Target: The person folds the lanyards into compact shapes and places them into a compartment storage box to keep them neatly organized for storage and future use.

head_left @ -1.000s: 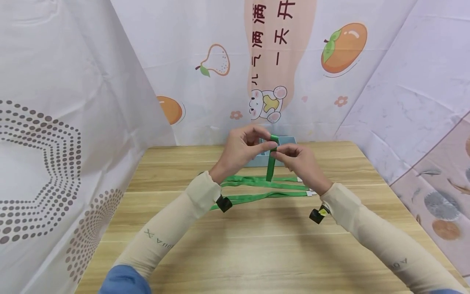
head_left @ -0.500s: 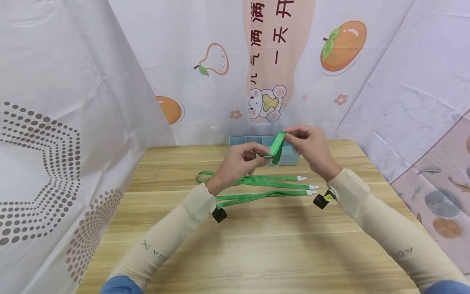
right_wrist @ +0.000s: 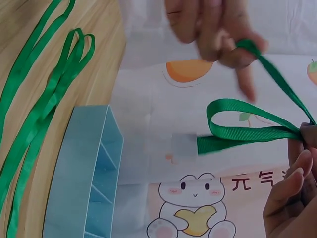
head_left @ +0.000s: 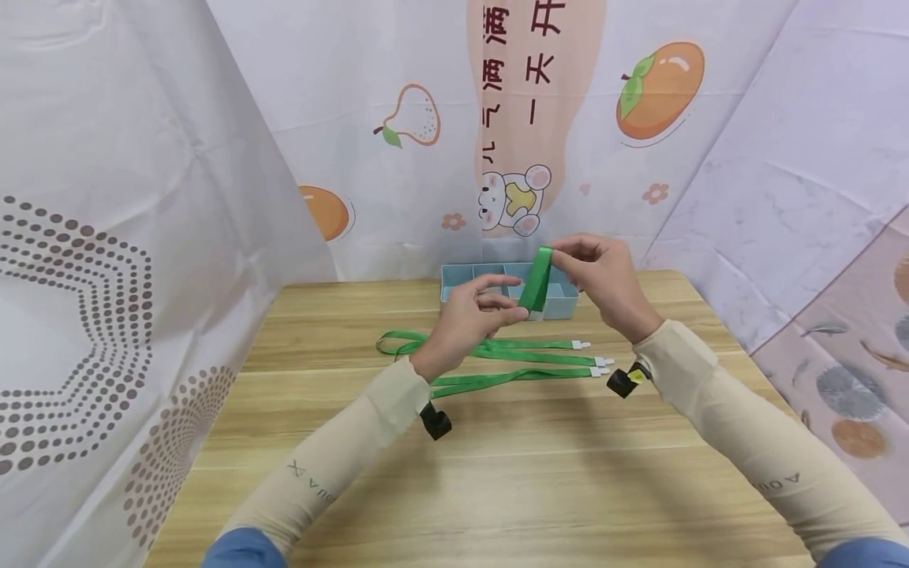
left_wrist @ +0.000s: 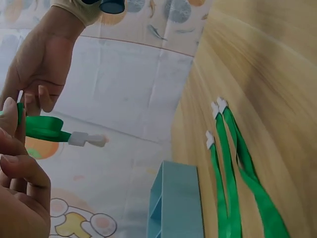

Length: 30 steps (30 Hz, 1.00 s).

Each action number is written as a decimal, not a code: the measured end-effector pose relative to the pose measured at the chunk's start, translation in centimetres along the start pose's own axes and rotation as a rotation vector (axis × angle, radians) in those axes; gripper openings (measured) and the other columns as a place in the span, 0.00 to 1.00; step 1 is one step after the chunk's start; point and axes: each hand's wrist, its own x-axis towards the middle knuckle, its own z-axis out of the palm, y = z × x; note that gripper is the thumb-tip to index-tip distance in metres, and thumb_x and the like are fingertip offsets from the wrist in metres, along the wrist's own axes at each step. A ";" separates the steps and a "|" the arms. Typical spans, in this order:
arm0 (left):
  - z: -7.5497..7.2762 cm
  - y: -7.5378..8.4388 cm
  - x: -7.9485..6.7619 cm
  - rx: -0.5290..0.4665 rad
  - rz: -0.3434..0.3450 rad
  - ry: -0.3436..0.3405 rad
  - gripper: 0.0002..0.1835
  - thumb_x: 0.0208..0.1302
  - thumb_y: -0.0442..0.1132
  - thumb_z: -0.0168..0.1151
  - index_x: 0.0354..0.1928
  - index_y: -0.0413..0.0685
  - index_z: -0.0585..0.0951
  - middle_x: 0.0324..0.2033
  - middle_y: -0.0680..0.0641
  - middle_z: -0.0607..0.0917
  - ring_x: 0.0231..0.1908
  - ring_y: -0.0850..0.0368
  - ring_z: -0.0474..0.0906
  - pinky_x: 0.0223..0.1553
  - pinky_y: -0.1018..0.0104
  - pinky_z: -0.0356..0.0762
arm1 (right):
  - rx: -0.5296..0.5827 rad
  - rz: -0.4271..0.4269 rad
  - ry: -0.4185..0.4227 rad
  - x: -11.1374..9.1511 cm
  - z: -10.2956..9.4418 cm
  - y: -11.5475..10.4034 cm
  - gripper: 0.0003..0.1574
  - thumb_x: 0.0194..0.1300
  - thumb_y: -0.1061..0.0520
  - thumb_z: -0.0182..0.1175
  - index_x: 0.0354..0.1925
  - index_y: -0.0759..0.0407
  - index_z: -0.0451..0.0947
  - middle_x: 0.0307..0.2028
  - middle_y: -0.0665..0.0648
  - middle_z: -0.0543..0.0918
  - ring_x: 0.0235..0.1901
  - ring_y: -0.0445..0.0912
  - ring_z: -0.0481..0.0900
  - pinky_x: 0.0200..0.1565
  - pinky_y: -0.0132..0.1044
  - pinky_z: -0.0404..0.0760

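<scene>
A folded green lanyard [head_left: 537,280] is held up in front of the box. My right hand [head_left: 600,276] pinches the top of the folds between thumb and fingers. Lower and to the left, my left hand [head_left: 469,315] holds a strand near its thumb, with the index finger stretched out; the right wrist view shows that strand [right_wrist: 280,74] running from the left fingers to the right hand. The lanyard's white clip [left_wrist: 85,139] sticks out of the folds in the left wrist view. Behind the hands stands a light blue divided box [head_left: 561,309], partly hidden by them.
Three more green lanyards [head_left: 525,373] lie across the wooden table [head_left: 497,489], their white clips [head_left: 602,361] pointing right. A printed curtain [head_left: 398,197] hangs right behind the table, with further cloth at both sides.
The right hand has lifted from beside the left and drawn the folds up and right, uncovering the box. Most recently, the left hand's index finger has straightened and the folded loop stands more upright.
</scene>
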 end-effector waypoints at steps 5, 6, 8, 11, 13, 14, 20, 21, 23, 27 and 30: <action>0.4 -0.5 0.7 0.031 -0.073 -0.001 0.29 0.63 0.45 0.76 0.65 0.55 0.80 0.40 0.48 0.91 0.26 0.57 0.72 0.25 0.66 0.66 | 0.029 -0.012 -0.016 -0.1 0.4 -0.7 0.16 0.68 0.52 0.71 0.45 0.63 0.88 0.34 0.57 0.87 0.23 0.44 0.71 0.24 0.33 0.72; 0.5 -0.6 0.8 0.044 -0.078 -0.002 0.29 0.63 0.45 0.76 0.66 0.54 0.80 0.41 0.49 0.91 0.28 0.58 0.75 0.25 0.66 0.67 | 0.037 -0.013 -0.018 -0.1 0.5 -0.8 0.16 0.68 0.52 0.72 0.45 0.63 0.88 0.34 0.58 0.87 0.23 0.44 0.71 0.23 0.33 0.72; 0.8 -0.7 1.0 0.062 -0.081 -0.001 0.31 0.63 0.46 0.76 0.67 0.51 0.79 0.41 0.49 0.90 0.31 0.58 0.77 0.26 0.65 0.68 | 0.050 -0.015 -0.019 -0.1 0.7 -1.1 0.16 0.67 0.52 0.72 0.45 0.64 0.88 0.34 0.58 0.87 0.22 0.44 0.71 0.23 0.33 0.72; 1.1 -0.8 1.1 0.069 -0.072 0.007 0.28 0.64 0.45 0.75 0.65 0.49 0.81 0.40 0.49 0.89 0.33 0.56 0.77 0.26 0.65 0.67 | 0.055 -0.016 -0.010 -0.2 0.8 -1.4 0.15 0.67 0.53 0.72 0.45 0.63 0.88 0.34 0.57 0.86 0.22 0.44 0.71 0.23 0.31 0.71; 1.2 -0.7 1.2 0.069 -0.060 0.011 0.24 0.64 0.44 0.75 0.61 0.48 0.84 0.38 0.49 0.88 0.32 0.54 0.75 0.25 0.65 0.65 | 0.057 -0.016 -0.005 -0.2 0.9 -1.5 0.14 0.67 0.54 0.72 0.44 0.63 0.88 0.34 0.56 0.86 0.23 0.43 0.71 0.23 0.30 0.72; 1.3 -0.7 1.2 0.069 -0.055 0.013 0.21 0.65 0.44 0.74 0.59 0.48 0.86 0.37 0.49 0.87 0.31 0.53 0.73 0.25 0.66 0.64 | 0.059 -0.017 -0.002 -0.2 0.9 -1.6 0.13 0.67 0.54 0.72 0.44 0.63 0.88 0.33 0.55 0.86 0.23 0.43 0.71 0.23 0.30 0.72; 1.4 -0.6 1.2 0.067 -0.045 0.001 0.12 0.65 0.43 0.74 0.49 0.48 0.90 0.37 0.50 0.87 0.29 0.56 0.70 0.23 0.67 0.63 | 0.082 -0.038 0.008 -0.2 0.8 -1.8 0.13 0.66 0.56 0.72 0.44 0.64 0.88 0.32 0.55 0.86 0.22 0.43 0.70 0.22 0.29 0.70; 1.4 -0.7 1.2 0.066 -0.043 -0.001 0.12 0.66 0.43 0.74 0.48 0.48 0.90 0.38 0.50 0.87 0.30 0.57 0.71 0.23 0.67 0.63 | 0.089 -0.039 0.008 -0.2 0.8 -1.8 0.13 0.66 0.56 0.73 0.44 0.64 0.88 0.32 0.55 0.86 0.22 0.43 0.70 0.23 0.29 0.70; 1.4 -0.7 1.2 0.062 -0.038 -0.004 0.12 0.66 0.43 0.74 0.47 0.48 0.90 0.39 0.50 0.88 0.30 0.58 0.72 0.24 0.67 0.63 | 0.105 -0.043 0.006 -0.1 0.7 -1.8 0.13 0.66 0.56 0.73 0.44 0.64 0.88 0.32 0.55 0.86 0.22 0.44 0.70 0.23 0.30 0.70; 1.3 -0.7 1.2 0.068 -0.011 0.000 0.12 0.66 0.44 0.74 0.46 0.48 0.90 0.40 0.51 0.87 0.30 0.58 0.71 0.25 0.66 0.64 | 0.148 -0.045 -0.002 0.0 0.6 -1.8 0.14 0.66 0.56 0.73 0.44 0.66 0.88 0.33 0.55 0.87 0.23 0.44 0.70 0.22 0.31 0.70; 1.2 -0.7 1.1 0.061 0.026 -0.004 0.11 0.67 0.43 0.73 0.45 0.46 0.90 0.35 0.50 0.84 0.26 0.56 0.68 0.25 0.65 0.64 | 0.157 -0.037 -0.003 0.1 0.6 -1.9 0.14 0.66 0.56 0.73 0.44 0.66 0.87 0.33 0.55 0.87 0.23 0.44 0.70 0.22 0.32 0.70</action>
